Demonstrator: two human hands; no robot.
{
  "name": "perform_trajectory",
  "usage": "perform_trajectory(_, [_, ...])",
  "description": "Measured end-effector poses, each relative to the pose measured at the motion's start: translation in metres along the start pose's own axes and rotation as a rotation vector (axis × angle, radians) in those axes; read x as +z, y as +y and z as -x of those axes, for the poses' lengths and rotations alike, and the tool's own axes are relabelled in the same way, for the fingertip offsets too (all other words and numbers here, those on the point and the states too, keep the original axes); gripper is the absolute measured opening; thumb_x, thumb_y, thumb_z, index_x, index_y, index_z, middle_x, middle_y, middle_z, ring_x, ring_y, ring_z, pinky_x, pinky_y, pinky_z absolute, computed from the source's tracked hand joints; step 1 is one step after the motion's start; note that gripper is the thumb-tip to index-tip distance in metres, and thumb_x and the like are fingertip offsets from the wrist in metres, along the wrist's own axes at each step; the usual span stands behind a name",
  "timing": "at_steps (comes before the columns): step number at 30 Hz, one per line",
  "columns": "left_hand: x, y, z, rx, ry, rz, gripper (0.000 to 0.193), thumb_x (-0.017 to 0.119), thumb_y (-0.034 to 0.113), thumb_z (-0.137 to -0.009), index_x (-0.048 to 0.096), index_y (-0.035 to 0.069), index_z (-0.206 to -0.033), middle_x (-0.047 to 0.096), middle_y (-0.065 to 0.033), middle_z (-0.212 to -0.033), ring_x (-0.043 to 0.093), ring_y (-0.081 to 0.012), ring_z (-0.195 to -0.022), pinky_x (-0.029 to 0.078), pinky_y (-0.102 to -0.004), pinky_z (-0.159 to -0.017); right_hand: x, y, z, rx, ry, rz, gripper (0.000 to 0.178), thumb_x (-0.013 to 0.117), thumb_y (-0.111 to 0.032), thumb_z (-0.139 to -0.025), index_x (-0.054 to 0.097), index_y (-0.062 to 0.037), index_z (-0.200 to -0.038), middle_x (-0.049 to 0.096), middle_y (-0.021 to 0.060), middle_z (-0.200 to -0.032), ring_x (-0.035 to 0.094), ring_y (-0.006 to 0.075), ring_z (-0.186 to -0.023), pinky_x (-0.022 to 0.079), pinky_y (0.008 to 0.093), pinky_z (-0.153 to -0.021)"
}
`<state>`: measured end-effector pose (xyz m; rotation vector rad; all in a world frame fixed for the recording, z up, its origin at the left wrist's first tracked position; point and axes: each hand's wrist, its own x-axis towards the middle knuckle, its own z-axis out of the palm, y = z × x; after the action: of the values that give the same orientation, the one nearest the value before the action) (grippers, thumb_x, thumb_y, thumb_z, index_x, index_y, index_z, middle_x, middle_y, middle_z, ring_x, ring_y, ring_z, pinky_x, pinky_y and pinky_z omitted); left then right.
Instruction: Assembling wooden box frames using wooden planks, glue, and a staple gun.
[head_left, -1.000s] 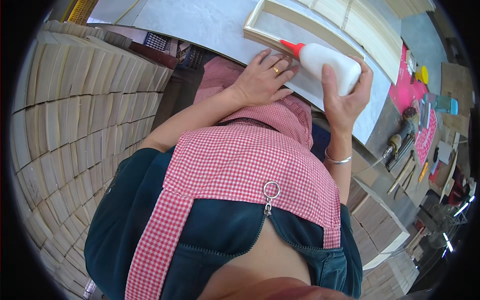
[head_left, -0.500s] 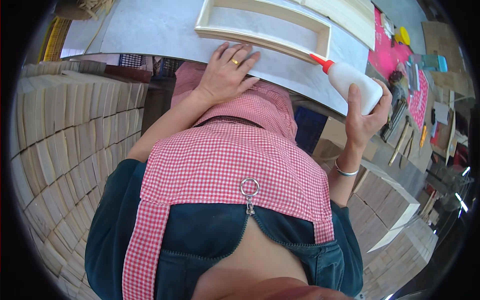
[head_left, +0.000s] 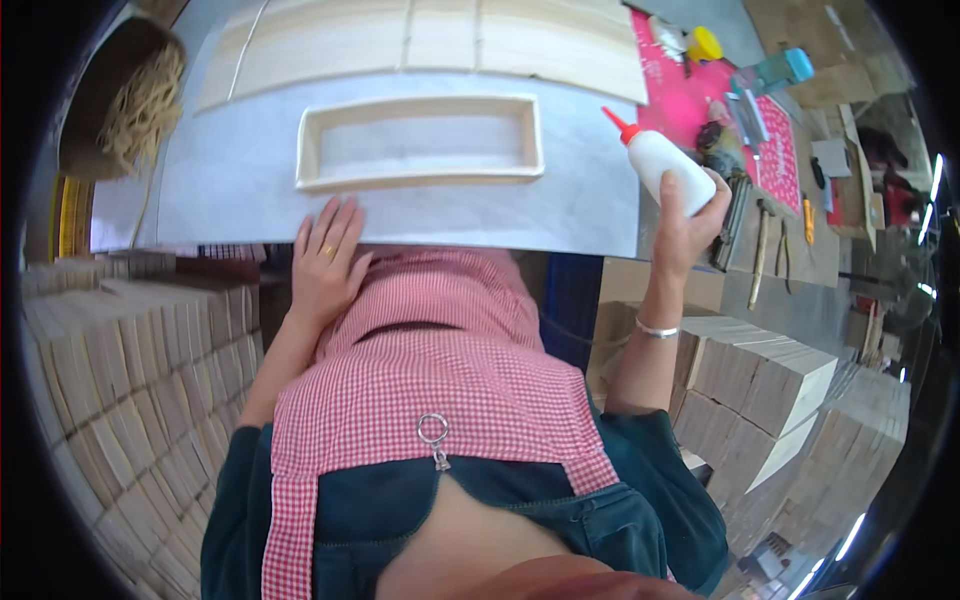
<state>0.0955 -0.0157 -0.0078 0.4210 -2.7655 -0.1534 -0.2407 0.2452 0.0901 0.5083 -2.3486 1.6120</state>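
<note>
My right hand [head_left: 690, 215] grips a white squeeze bottle [head_left: 668, 172] with a red nozzle, held tilted above the table's right side. The nozzle points up and to the left, apart from the wood. My left hand [head_left: 328, 265] rests at the table's near edge, fingers stretched out and holding nothing. Just beyond its fingertips lies a rectangular wooden frame [head_left: 420, 180], long and narrow, with the pale tabletop [head_left: 230, 210] showing through it. A pale line runs along the frame's upper rim.
Thin wooden boards [head_left: 540, 45] lie along the far side of the table. At far left a container [head_left: 85, 130] holds string-like strands. To the right are a pink sheet [head_left: 680, 95], a hammer [head_left: 760, 255] and pliers [head_left: 784, 255]. Wood stacks [head_left: 150, 340] flank me.
The view has shifted, bringing more of the tabletop and boards into sight. The bottle's nozzle was at the frame's right corner and is now away from it, off to the right.
</note>
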Motion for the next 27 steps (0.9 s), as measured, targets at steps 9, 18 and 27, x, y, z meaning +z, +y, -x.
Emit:
perform_trajectory(9, [-0.017,-0.012,0.011,-0.012,-0.091,-0.039,0.061,0.067,0.017,-0.091,0.049,0.004,-0.148,0.044,-0.013,-0.158,0.041,-0.0342,-0.147,0.029,-0.0533,-0.12,0.067,0.117,-0.186,-0.145,0.224,0.521,0.048,0.081,-0.036,-0.077,0.057,-0.0015,-0.101,0.06,0.0157,-0.094,0.062,0.0333,-0.08,0.053,0.0422,-0.075])
perform_trajectory(18, [-0.019,-0.028,0.011,0.042,0.145,0.249,0.031,0.065,0.008,-0.092,0.064,0.0,-0.122,0.063,-0.0171,-0.129,0.06,-0.0331,-0.117,0.045,-0.0413,-0.103,0.071,0.097,-0.198,0.017,-0.177,0.897,0.033,0.064,-0.032,-0.091,0.067,0.0006,-0.094,0.07,0.0226,-0.085,0.068,0.0421,-0.074,0.056,0.0472,-0.07])
perform_trajectory(27, [0.067,-0.14,0.026,-0.06,-0.16,0.745,0.016,0.07,0.002,-0.086,0.069,-0.003,-0.101,0.067,-0.0142,-0.11,0.061,-0.0289,-0.094,0.05,-0.0387,-0.085,-0.176,-0.085,-0.059,0.191,0.246,1.218,0.033,0.064,-0.037,-0.094,0.066,-0.0046,-0.09,0.069,0.0151,-0.081,0.065,0.0351,-0.068,0.052,0.0435,-0.062])
